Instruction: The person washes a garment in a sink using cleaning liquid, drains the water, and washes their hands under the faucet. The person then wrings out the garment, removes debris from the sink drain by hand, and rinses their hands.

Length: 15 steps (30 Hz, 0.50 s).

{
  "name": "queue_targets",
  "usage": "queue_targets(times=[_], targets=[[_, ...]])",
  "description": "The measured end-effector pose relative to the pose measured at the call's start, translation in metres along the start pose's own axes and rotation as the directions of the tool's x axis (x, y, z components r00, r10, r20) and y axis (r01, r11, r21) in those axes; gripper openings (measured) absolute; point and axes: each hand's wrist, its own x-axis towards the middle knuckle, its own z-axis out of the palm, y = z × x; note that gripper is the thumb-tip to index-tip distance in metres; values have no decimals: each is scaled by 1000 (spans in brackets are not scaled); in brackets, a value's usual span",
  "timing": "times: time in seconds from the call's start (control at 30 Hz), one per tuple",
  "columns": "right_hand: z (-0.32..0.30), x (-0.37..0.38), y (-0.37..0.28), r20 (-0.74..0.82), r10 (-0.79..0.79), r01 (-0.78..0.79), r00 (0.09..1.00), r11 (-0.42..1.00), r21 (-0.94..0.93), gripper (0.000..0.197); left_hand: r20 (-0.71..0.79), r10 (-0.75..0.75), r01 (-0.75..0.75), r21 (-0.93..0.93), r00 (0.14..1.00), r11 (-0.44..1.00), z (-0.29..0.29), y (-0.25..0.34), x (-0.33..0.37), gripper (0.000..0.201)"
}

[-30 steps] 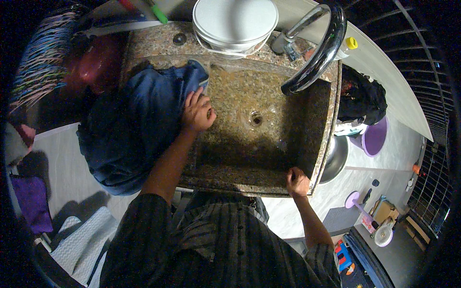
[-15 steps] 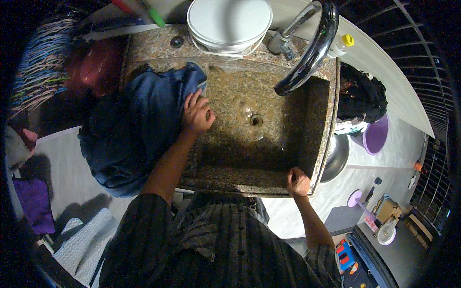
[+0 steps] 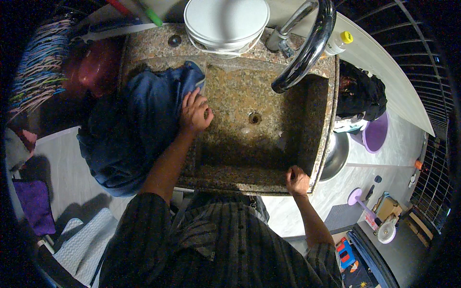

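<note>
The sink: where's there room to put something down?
Inside the sink, around the drain, between the left hand and right hand. A smaller patch is left of the white bucket, by a round black thing. It's crowded under the blue cloth and around the tap.

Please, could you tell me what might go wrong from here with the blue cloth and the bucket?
1. The dark blue cloth bulges past the sink's left side, so its weight might drag it toward the floor.
2. The left hand is at the cloth's right edge, beside the basin; that edge could slip in.
3. The white bucket stands on the back ledge and might get bumped.
</note>
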Motion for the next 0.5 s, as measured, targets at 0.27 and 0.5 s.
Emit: queue_targets(times=[0.27, 0.5], targets=[[1, 0, 0, 10, 34, -34, 999, 999, -6, 18, 28, -3, 3, 6, 1000, 1000, -4, 2, 1, 18], [2, 0, 2, 12, 31, -31, 999, 1000, 1, 17, -11, -23, 23, -20, 1000, 1000, 2, 1, -2, 18]])
